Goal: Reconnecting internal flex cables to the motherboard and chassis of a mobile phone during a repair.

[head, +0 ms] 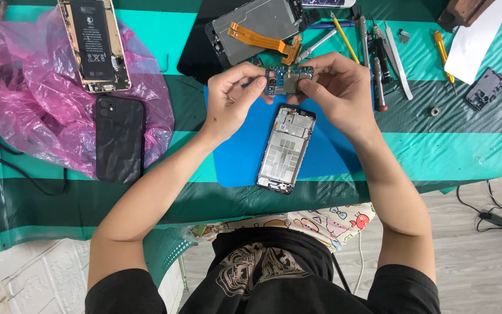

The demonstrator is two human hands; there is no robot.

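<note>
From the head camera we look down on two bare forearms reaching over a table covered in green and teal striped plastic sheeting (472, 151). Both hands meet above a blue rubber work mat (245, 154) and share one thing — a small blue printed circuit board with metal shields (289, 80). The left hand (233, 99) pinches its left end between thumb and fingertips; the right hand (338, 90) pinches the right end, fingers curled over the top. Held up like this, the board seems to be kept off the mat for close handling.

Just below the hands lies an opened phone frame with a silver inner plate (286, 148), lengthwise on the mat, within easy reach. Beyond the hands sits a grey phone chassis with an orange ribbon cable (257, 29). To the right of the right hand, screwdrivers and tweezers (379, 58) lie side by side. Left of the left hand, a black phone in a case (119, 138) rests on a crumpled pink plastic bag (30, 99), with an opened gold phone showing its black battery (94, 43) further off.
</note>
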